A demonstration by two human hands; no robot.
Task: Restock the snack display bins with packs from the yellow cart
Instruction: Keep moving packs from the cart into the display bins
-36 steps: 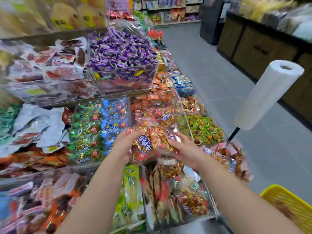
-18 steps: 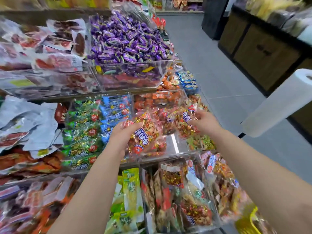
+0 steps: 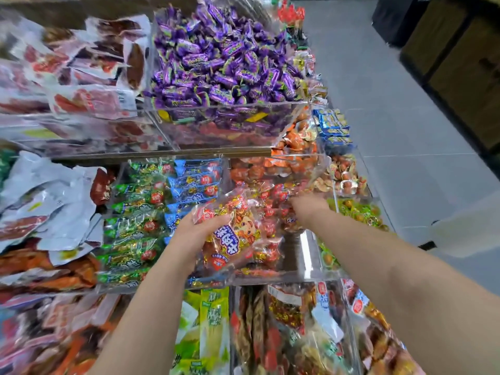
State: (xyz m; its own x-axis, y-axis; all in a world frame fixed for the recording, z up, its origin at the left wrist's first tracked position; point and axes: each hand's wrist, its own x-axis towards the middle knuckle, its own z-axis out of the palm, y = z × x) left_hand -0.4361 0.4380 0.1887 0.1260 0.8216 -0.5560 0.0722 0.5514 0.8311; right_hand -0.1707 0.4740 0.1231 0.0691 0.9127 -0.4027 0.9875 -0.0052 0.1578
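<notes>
The pack [image 3: 233,235], a clear bag of red-orange snacks, is at the centre of the frame, over the middle bin [image 3: 304,255]. The left hand [image 3: 196,235] curls around it from the left, probably keeping it ready for placing. The right hand [image 3: 308,209] reaches into the same bin, perhaps to make room. Its fingers are blurred, so I cannot tell its grip.

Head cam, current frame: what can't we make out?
Head view only:
- Right hand: fingers motion-blurred among the red packs in the clear bin; grip unclear.
- Snack pack gripped by the left hand: print too blurred to read, left edge hidden by the fingers.
- Yellow cart: outside the frame.
- White roll: blurred, cut off by the right edge.
</notes>
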